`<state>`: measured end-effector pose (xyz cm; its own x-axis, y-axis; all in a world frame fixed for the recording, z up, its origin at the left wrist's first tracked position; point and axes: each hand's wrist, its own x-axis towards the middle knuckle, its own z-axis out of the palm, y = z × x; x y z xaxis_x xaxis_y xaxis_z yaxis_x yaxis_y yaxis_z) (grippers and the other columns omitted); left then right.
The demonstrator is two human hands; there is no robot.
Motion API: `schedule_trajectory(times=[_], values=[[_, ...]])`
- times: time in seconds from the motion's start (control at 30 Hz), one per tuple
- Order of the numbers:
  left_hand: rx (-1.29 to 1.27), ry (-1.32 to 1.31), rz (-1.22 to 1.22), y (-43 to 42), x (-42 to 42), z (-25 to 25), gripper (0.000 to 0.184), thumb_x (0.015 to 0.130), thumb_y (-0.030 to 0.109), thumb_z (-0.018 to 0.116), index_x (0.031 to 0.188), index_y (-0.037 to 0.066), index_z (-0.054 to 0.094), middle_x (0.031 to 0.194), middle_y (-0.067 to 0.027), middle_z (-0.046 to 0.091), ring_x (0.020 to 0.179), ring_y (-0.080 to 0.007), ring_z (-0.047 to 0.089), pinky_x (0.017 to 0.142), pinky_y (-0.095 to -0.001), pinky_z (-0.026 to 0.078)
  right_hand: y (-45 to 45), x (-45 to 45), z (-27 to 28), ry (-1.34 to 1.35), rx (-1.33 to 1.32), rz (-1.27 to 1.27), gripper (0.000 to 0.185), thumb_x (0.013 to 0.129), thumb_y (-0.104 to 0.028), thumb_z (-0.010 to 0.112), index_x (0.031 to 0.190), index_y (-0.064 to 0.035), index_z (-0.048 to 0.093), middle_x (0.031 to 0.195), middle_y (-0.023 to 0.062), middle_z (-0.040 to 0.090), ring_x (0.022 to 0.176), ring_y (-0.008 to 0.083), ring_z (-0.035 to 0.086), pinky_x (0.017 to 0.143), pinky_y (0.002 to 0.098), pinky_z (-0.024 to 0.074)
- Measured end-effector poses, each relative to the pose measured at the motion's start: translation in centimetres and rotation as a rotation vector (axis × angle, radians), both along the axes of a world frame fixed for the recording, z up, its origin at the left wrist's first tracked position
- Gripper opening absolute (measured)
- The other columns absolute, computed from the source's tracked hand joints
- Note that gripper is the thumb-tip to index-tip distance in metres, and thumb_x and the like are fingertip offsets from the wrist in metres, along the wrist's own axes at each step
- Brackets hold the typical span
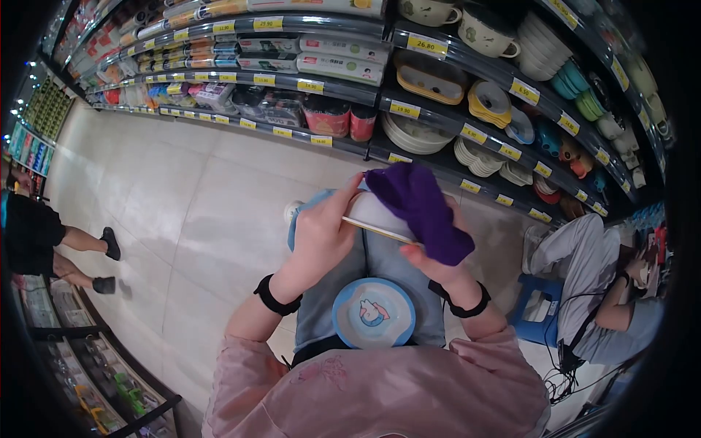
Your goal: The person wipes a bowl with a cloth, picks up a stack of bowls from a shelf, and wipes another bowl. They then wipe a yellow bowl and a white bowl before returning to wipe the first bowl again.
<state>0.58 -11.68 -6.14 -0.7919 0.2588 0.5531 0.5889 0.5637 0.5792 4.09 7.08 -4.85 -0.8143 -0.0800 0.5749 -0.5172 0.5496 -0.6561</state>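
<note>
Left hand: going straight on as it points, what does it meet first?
Probably the purple cloth, right by the left hand's fingertips; the shelf rail lies beyond, though depth is unclear.

One purple fabric cloth (pixel 422 208), one rounded white dish (pixel 374 212), mid-frame.
One blue-rimmed round bowl (pixel 374 314), two black wristbands (pixel 277 295) (pixel 468 300), lower centre.

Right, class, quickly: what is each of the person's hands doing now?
Left hand: closed, holding the white dish by its edge.
Right hand: closed, holding the purple cloth at the dish.
</note>
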Motion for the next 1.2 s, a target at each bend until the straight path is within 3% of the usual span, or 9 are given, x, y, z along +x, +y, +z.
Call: schedule_trajectory(times=[0.1, 0.23, 0.3, 0.53, 0.67, 0.73, 0.87, 1.0, 1.2], values=[[0.192, -0.048, -0.016, -0.2, -0.1, -0.1, 0.046, 0.072, -0.003, 0.054, 0.117, 0.002, 0.049, 0.088, -0.0131, 0.063, 0.077, -0.0229, 0.062, 0.067, -0.0276, 0.048, 0.8, 0.3, -2.3, -0.135, -0.072, 0.216, 0.068, 0.065, -0.016, 0.069, 0.124, 0.0013, 0.04, 0.124, 0.0174, 0.042, 0.117, 0.0286, 0.038, 0.097, 0.0358, 0.0278], [0.532, -0.349, -0.078, 0.4, 0.5, 1.6, 0.044, 0.075, -0.006, 0.048, 0.119, 0.002, 0.047, 0.088, -0.0105, 0.063, 0.079, -0.0165, 0.062, 0.069, -0.0255, 0.046, 1.2, 1.3, -2.4, -0.313, -0.363, 0.282, 0.066, 0.066, -0.019, 0.068, 0.123, 0.0006, 0.041, 0.125, 0.0173, 0.041, 0.117, 0.0272, 0.04, 0.097, 0.0355, 0.029], [0.609, -0.498, -0.171, 1.1, 1.1, 1.9, 0.044, 0.077, -0.005, 0.048, 0.12, 0.002, 0.045, 0.086, -0.0081, 0.062, 0.08, -0.0141, 0.059, 0.072, -0.0242, 0.045, 1.0, 1.5, 1.8, -0.099, 0.139, 0.221, 0.061, 0.068, -0.021, 0.067, 0.121, -0.0004, 0.044, 0.123, 0.0148, 0.044, 0.113, 0.0245, 0.044, 0.094, 0.0355, 0.0339], [0.593, -0.646, -0.45, 1.3, 1.4, 0.6, 0.046, 0.087, 0.011, 0.046, 0.129, 0.003, 0.032, 0.106, -0.0092, 0.053, 0.097, -0.0153, 0.052, 0.079, -0.0258, 0.043, 2.2, 1.3, -0.1, 0.126, 0.05, -0.036, 0.052, 0.066, -0.021, 0.067, 0.113, -0.0055, 0.05, 0.119, 0.0173, 0.045, 0.11, 0.0306, 0.045, 0.093, 0.0397, 0.0369], [0.786, -1.326, -0.609, 0.3, 0.8, 0.8, 0.046, 0.093, 0.034, 0.029, 0.128, 0.004, 0.032, 0.119, -0.0097, 0.047, 0.107, -0.0194, 0.049, 0.09, -0.0307, 0.04, 3.2, 1.2, -1.9, 0.258, 0.114, -0.183, 0.046, 0.066, -0.021, 0.067, 0.108, -0.0083, 0.053, 0.117, 0.0188, 0.045, 0.108, 0.0341, 0.046, 0.091, 0.0421, 0.0386], [1.276, -1.448, -0.918, 0.2, 0.4, -0.5, 0.047, 0.093, 0.037, 0.029, 0.128, 0.005, 0.032, 0.125, -0.008, 0.043, 0.109, -0.0177, 0.047, 0.094, -0.0327, 0.036, 3.3, 0.9, -3.3, 0.338, 0.224, -0.152, 0.044, 0.065, -0.021, 0.066, 0.106, -0.0098, 0.055, 0.116, 0.0195, 0.045, 0.107, 0.0359, 0.046, 0.091, 0.0433, 0.0395], [1.21, -1.419, -0.393, 0.8, 0.7, 2.2, 0.036, 0.091, 0.023, 0.042, 0.124, 0.009, 0.036, 0.114, -0.0036, 0.049, 0.106, -0.0127, 0.047, 0.087, -0.0282, 0.041, 1.8, -0.5, -3.3, 0.375, 0.441, 0.171, 0.042, 0.059, -0.024, 0.071, 0.098, -0.0146, 0.059, 0.114, 0.0201, 0.044, 0.108, 0.0411, 0.044, 0.092, 0.0521, 0.0358], [1.067, -1.171, -0.238, 1.1, 1.3, 1.5, 0.032, 0.093, 0.018, 0.037, 0.123, 0.006, 0.038, 0.109, -0.0046, 0.05, 0.097, -0.0112, 0.05, 0.083, -0.0263, 0.043, 0.0, 1.4, -1.9, -0.061, 0.239, 0.27, 0.06, 0.053, -0.044, 0.073, 0.1, -0.0104, 0.055, 0.132, 0.0285, 0.024, 0.121, 0.0494, 0.024, 0.096, 0.0572, 0.0256], [0.435, -0.504, -0.221, 2.8, 3.7, 3.6, 0.028, 0.09, 0.007, 0.035, 0.116, -0.002, 0.042, 0.094, -0.011, 0.054, 0.087, -0.0125, 0.05, 0.076, -0.0244, 0.04, -0.8, 1.9, -2.5, 0.092, 0.167, 0.01, 0.059, 0.055, -0.039, 0.074, 0.1, -0.0053, 0.055, 0.131, 0.03, 0.025, 0.121, 0.0515, 0.023, 0.094, 0.0524, 0.0312]])
